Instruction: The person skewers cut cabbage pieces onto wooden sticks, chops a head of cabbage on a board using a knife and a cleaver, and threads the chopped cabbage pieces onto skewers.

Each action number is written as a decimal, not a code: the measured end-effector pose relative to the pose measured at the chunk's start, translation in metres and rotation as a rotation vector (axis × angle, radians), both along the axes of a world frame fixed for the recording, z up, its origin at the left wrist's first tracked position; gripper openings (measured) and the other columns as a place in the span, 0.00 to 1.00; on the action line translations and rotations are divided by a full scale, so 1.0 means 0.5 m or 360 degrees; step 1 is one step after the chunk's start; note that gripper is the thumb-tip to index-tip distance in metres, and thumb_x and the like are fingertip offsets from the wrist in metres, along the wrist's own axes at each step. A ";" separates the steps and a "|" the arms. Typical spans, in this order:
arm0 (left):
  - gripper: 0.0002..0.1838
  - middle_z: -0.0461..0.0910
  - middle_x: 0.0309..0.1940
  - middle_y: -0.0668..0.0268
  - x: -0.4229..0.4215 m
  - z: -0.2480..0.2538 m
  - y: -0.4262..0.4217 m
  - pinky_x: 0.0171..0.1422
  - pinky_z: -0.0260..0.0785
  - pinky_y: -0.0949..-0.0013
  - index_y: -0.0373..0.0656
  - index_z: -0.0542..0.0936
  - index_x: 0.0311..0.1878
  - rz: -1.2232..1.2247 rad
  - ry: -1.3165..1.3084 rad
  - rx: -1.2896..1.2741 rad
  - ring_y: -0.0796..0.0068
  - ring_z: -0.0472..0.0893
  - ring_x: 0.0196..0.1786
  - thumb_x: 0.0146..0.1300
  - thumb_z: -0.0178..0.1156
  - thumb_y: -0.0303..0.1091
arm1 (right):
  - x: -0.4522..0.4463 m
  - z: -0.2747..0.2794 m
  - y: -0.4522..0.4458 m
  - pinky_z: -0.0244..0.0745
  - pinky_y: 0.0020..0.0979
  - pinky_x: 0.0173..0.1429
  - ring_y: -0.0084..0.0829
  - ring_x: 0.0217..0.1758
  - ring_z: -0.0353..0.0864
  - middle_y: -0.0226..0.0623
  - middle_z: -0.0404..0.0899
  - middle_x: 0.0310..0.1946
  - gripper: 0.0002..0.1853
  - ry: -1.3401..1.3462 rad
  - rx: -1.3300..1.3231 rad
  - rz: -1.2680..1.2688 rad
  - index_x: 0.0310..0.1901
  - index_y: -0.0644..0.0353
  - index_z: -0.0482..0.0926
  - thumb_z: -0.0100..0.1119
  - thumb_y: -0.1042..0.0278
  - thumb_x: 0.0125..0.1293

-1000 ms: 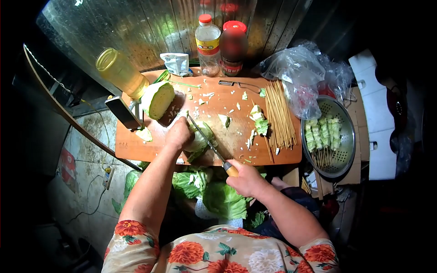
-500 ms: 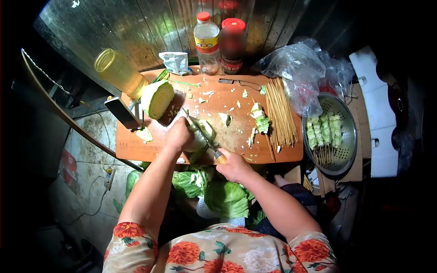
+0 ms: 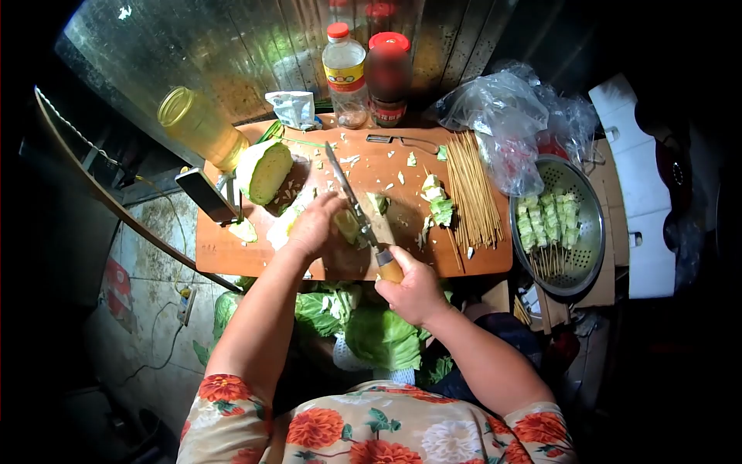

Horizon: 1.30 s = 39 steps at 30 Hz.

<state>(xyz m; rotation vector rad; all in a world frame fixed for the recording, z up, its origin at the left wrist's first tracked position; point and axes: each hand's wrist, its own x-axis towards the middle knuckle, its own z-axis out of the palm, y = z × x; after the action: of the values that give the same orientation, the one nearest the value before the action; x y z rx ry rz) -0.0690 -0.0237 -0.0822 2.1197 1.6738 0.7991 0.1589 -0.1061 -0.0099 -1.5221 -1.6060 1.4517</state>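
Knuckles curled clear of the knife [image 3: 358, 207], each piece pressed flat, should make slicing clean. At the near edge of the cutting board [image 3: 220, 257], the right hand [image 3: 413, 286] is closed round the handle, blade slanting toward the board's far side. Over the board's near half, the left hand [image 3: 313, 227] arches palm down; whether it grips the cabbage piece [image 3: 347, 226] beside it, I cannot tell. A cut cabbage head [image 3: 264, 172] rests at the board's far left.
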 end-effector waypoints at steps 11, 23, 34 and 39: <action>0.16 0.77 0.44 0.50 0.055 0.007 -0.031 0.52 0.72 0.54 0.42 0.77 0.46 0.0235 0.0044 -0.0551 0.46 0.79 0.47 0.53 0.62 0.34 | 0.016 0.021 -0.032 0.75 0.41 0.48 0.49 0.41 0.81 0.53 0.81 0.38 0.29 -0.0301 -0.0335 0.0132 0.60 0.56 0.71 0.56 0.61 0.54; 0.15 0.78 0.47 0.50 0.050 -0.013 -0.024 0.54 0.71 0.57 0.40 0.76 0.50 0.0244 0.0219 -0.0536 0.49 0.79 0.49 0.61 0.46 0.25 | 0.054 0.055 0.007 0.75 0.42 0.50 0.51 0.44 0.80 0.54 0.80 0.40 0.28 -0.0487 -0.0358 0.0351 0.60 0.56 0.71 0.55 0.63 0.55; 0.13 0.79 0.43 0.51 0.052 -0.007 -0.031 0.53 0.71 0.56 0.41 0.79 0.45 0.0219 0.0068 -0.0453 0.49 0.79 0.48 0.55 0.56 0.27 | 0.023 -0.061 0.029 0.74 0.42 0.52 0.49 0.47 0.80 0.49 0.81 0.43 0.28 -0.0564 -0.0420 0.0350 0.60 0.53 0.71 0.55 0.59 0.54; 0.16 0.79 0.39 0.53 0.058 -0.011 -0.063 0.48 0.72 0.59 0.41 0.79 0.43 0.0314 -0.0096 -0.0292 0.52 0.79 0.41 0.49 0.65 0.30 | 0.024 -0.096 0.019 0.74 0.41 0.51 0.48 0.46 0.80 0.49 0.81 0.42 0.29 -0.0458 -0.0423 0.0112 0.59 0.52 0.72 0.57 0.58 0.52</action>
<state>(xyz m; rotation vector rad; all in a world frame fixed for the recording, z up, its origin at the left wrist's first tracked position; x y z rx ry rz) -0.0401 -0.0553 -0.0876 1.8129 1.8674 0.7247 0.1709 -0.0967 -0.0577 -1.9160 -1.6943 1.5937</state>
